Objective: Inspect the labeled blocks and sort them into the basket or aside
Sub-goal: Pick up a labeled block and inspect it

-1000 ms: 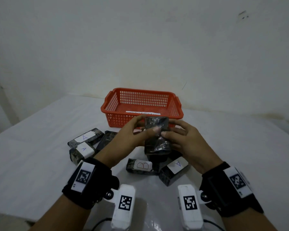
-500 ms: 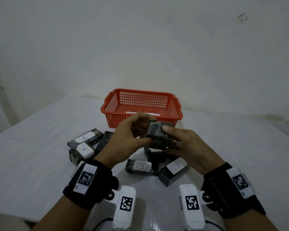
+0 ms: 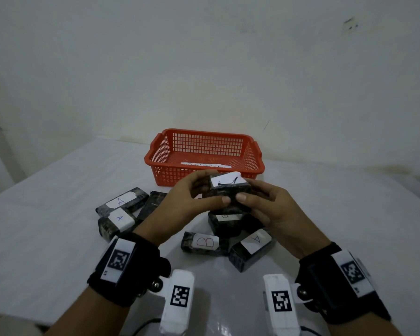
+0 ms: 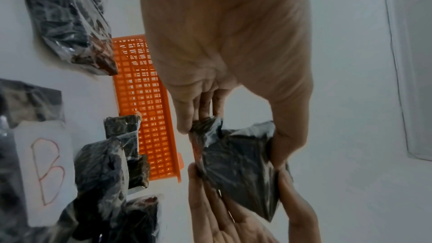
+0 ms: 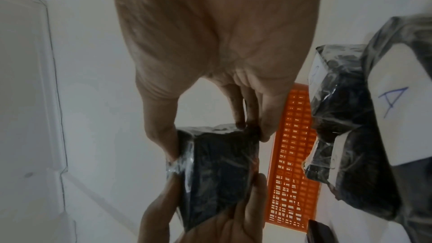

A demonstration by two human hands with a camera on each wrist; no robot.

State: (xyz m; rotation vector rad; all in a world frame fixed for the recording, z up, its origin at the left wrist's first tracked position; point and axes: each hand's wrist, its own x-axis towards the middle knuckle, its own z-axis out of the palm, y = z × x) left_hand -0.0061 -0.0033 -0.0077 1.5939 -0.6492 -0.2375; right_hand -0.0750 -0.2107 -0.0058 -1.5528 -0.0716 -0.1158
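Both hands hold one dark plastic-wrapped block (image 3: pixel 228 190) in the air just in front of the red basket (image 3: pixel 204 154). Its white label faces up with a dark handwritten mark I cannot read for sure. My left hand (image 3: pixel 192 195) grips its left end, thumb in front and fingers behind. My right hand (image 3: pixel 262 202) grips the right end the same way. The wrist views show the block (image 4: pixel 238 169) (image 5: pixel 219 169) pinched between thumbs and fingers from both sides. The basket holds only a white paper strip.
On the white table lie more wrapped blocks: two labelled A (image 3: pixel 121 202) (image 3: pixel 118 220) at the left, one labelled B (image 3: pixel 204 242) and one labelled A (image 3: pixel 252 246) in front, another (image 3: pixel 226 221) under my hands. A white wall stands behind the basket.
The block has been turned in both hands from standing on end with a dark face showing to lying flat with its white label up.
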